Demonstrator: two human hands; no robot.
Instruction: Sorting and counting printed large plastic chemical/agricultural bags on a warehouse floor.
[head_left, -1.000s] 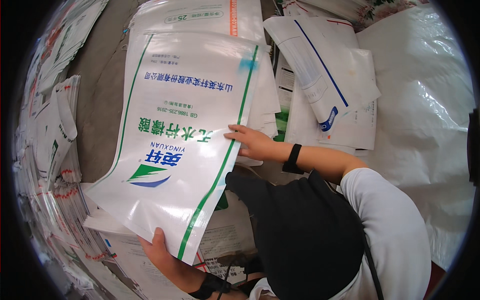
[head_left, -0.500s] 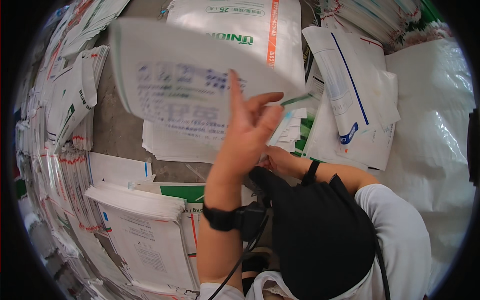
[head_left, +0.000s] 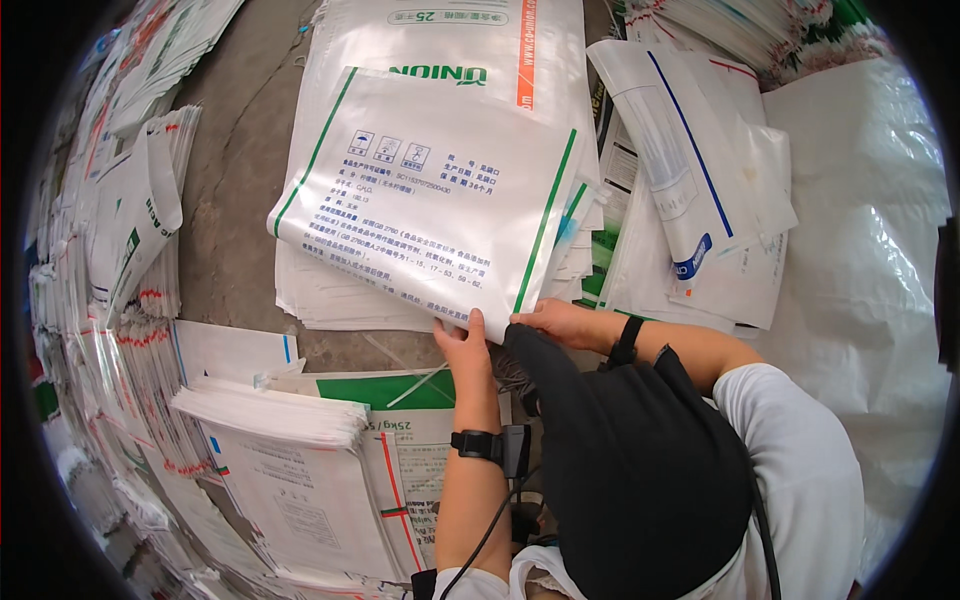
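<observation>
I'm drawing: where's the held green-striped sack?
In the head view, the green-striped sack lies above-left of centre, partly over the orange-striped sack, its near edge in the left hand and right hand.

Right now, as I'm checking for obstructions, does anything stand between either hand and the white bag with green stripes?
Nothing visible does: the left hand and right hand are both at the near edge of the white bag. The black cloth hides a little beside the right hand.
</observation>
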